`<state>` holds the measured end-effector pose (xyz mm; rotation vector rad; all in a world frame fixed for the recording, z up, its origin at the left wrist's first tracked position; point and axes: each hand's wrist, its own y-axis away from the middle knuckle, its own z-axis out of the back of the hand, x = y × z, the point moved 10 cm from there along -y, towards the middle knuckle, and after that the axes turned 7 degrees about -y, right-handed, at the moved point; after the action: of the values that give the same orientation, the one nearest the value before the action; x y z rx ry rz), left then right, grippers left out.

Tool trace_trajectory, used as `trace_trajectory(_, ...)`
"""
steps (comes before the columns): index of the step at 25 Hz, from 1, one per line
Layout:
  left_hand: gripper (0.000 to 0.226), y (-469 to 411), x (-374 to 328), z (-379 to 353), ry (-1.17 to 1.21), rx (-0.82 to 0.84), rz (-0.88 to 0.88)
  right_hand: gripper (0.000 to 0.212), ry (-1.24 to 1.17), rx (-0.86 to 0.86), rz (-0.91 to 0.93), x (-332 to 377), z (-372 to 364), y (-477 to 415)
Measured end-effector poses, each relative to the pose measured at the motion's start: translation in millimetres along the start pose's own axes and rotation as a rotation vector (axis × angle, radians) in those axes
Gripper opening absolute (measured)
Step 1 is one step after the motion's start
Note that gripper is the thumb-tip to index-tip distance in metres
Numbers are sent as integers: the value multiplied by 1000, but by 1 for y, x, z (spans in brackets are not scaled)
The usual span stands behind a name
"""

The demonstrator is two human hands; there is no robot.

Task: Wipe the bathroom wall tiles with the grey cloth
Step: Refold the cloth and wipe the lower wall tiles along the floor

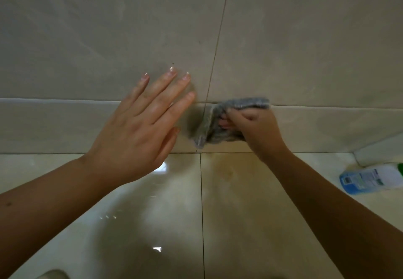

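- I see the left hand (139, 130) up in front of the wall tiles (109, 27), its grip wide: fingers straight and fanned, holding nothing.
- The fingertips look laid on the tile, though from this angle I can't be sure they touch.
- The right hand (256, 130) is lower and to the right, its grip closed round the grey cloth (218, 123), fingers curled into the bunched fabric.
- The cloth is against the wall at the ledge where the big tiles meet the lower band of tile (65, 126). Its top edge is blurred along that ledge, and a corner hangs down close to the floor (239, 213).
- It covers the dark seam (220, 38) between two tiles, just beside the left thumb.
- A white and blue bottle (370, 178) lies on its side on the glossy floor at far right, well apart from both hands.
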<state>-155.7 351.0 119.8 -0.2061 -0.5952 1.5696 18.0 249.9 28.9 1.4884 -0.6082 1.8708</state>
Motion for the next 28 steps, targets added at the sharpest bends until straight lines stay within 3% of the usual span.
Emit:
trace_trajectory(2,57,-1,-3,-1,9,-7,-7,21,-67,55,-2,10,-21,-7)
trace_trajectory(5,55,-3,-3,-6,7,0,2,28,156,137,29,-13,-52,-13)
trace_trajectory(7,55,-1,-2,-12,6,17,7,20,226,198,-32,-44,-65,-17)
trace_trajectory(9,56,1,-2,-17,5,33,1,18,255,351,-171,-76,-77,-14)
trace_trajectory(11,57,2,0,-19,4,44,-2,19,290,525,-173,-92,-85,-8)
trace_trajectory(13,58,2,0,-18,7,48,7,16,249,437,-149,-112,-61,-13)
trace_trajectory(16,57,3,-3,-15,10,49,13,17,332,120,-283,-128,6,-9)
trace_trajectory(19,58,5,-9,-13,17,48,0,17,212,-37,-170,-83,30,0)
trace_trajectory(23,58,2,-13,-12,30,39,-13,20,-80,53,-40,-20,-10,-4)
trace_trajectory(25,56,2,-14,-12,31,36,-9,18,44,145,-6,-18,-39,-7)
trace_trajectory(28,55,4,-16,-17,29,50,-7,21,321,297,-61,-68,-71,-16)
